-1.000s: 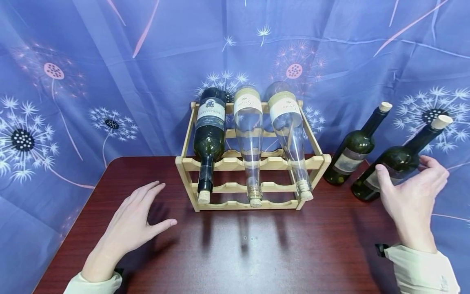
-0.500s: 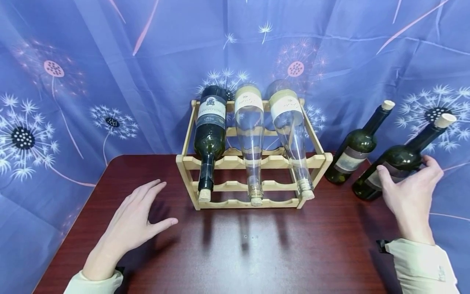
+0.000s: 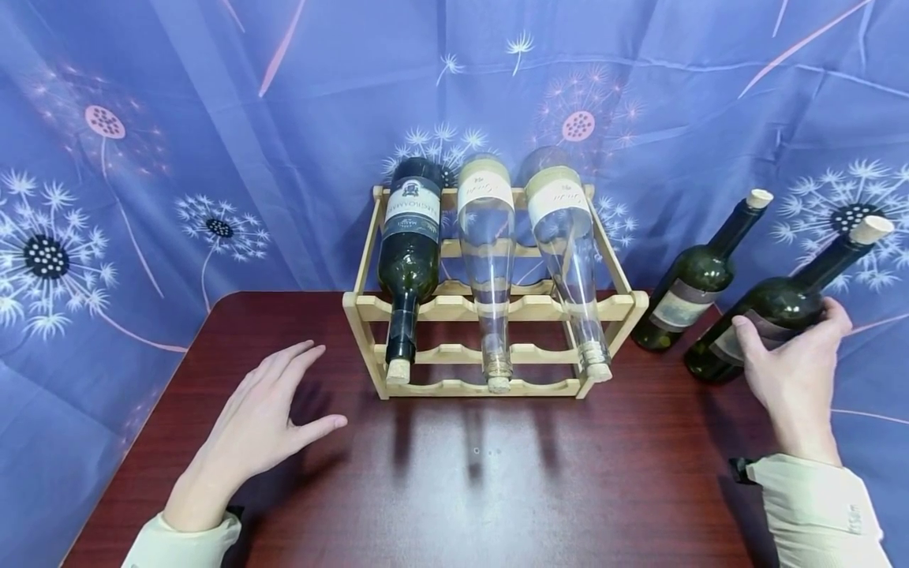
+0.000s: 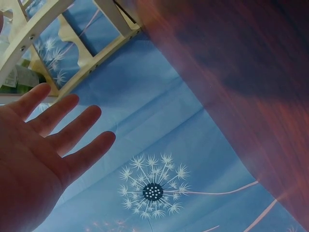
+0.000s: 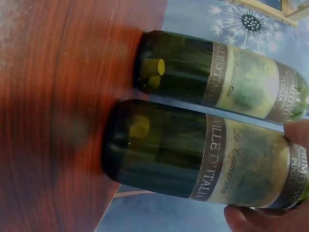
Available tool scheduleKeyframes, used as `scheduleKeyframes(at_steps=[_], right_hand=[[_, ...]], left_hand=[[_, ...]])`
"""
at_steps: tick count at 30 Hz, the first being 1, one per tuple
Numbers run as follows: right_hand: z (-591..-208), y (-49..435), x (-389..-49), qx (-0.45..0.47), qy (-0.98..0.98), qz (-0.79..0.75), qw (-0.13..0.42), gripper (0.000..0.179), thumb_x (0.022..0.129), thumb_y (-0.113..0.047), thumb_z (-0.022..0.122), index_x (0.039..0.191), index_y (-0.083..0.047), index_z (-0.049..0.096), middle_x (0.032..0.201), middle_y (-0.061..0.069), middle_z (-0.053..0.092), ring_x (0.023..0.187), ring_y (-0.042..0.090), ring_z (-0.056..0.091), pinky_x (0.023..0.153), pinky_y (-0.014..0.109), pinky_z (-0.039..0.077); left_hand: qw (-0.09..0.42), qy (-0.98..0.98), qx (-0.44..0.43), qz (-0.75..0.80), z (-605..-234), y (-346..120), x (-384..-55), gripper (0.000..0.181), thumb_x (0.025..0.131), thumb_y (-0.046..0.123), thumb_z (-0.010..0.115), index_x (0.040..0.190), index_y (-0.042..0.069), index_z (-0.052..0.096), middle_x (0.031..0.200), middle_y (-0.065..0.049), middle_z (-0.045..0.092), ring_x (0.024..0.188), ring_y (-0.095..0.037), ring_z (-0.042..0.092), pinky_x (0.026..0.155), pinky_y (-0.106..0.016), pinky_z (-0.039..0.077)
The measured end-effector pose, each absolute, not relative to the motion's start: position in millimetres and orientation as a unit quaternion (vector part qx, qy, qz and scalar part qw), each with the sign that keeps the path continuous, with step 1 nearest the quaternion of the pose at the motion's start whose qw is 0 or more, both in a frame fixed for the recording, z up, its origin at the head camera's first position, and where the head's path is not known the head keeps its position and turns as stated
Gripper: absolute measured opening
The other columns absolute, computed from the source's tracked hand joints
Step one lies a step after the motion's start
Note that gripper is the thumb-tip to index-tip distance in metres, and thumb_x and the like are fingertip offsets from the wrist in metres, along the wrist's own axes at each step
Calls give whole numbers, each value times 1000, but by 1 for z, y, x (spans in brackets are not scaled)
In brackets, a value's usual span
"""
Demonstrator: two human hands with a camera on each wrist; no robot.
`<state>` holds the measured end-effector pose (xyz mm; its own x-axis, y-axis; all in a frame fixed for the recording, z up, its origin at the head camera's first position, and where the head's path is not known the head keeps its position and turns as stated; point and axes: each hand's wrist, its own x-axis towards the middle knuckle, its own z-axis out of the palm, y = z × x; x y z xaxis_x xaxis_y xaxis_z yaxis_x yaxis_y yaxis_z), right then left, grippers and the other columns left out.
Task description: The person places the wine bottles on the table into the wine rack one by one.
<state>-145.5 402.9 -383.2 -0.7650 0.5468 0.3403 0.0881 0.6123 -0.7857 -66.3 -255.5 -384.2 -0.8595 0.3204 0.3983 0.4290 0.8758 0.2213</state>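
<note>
At the right of the table my right hand (image 3: 795, 379) holds a dark green wine bottle (image 3: 774, 306), thumb on one side and fingers round the other. In the right wrist view this corked bottle (image 5: 164, 152) stands upright, its cream label facing the camera. A similar wine bottle (image 3: 685, 288) stands just left of it. My left hand (image 3: 252, 418) hovers over the table's left side, fingers extended and thumb spread, touching nothing. The left wrist view shows that hand's palm (image 4: 29, 169) and straight fingers.
A wooden wine rack (image 3: 525, 310) stands mid-table. On its top tier lie a dark bottle (image 3: 409, 260) at the left and two clear bottles (image 3: 487, 260), necks toward me. A blue dandelion-print cloth (image 3: 319, 158) hangs behind the table (image 3: 611, 473).
My right hand's fingers have drawn in round the nearer right-hand bottle. My left hand keeps its pose. The head view has shifted slightly.
</note>
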Motion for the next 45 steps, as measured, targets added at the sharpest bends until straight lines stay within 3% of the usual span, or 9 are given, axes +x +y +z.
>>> scheduleKeyframes(at_steps=[24,37,45], right_hand=[[-378,405,-143,-225,-855,383,267,93,90,-37,79,164,-28,23,161,16,42,145,36,43,123,43,28],[-370,401,-137,-258,-863,372,223,98,89,-46,79,166,-30,20,164,15,41,147,39,42,121,54,30],[-361,399,-129,-264,-871,367,195,103,89,-47,78,169,-23,16,166,18,38,149,44,39,120,60,29]], left_hand=[[160,-957,-187,-153,-384,-254,-67,99,78,62,88,154,10,52,156,-12,52,142,-34,49,107,-61,43],[162,-957,-186,-154,-382,-254,-67,99,77,61,88,154,9,53,156,-11,52,141,-34,50,104,-63,45],[167,-955,-190,-153,-382,-253,-66,99,77,61,89,153,9,53,155,-11,53,141,-34,50,105,-62,44]])
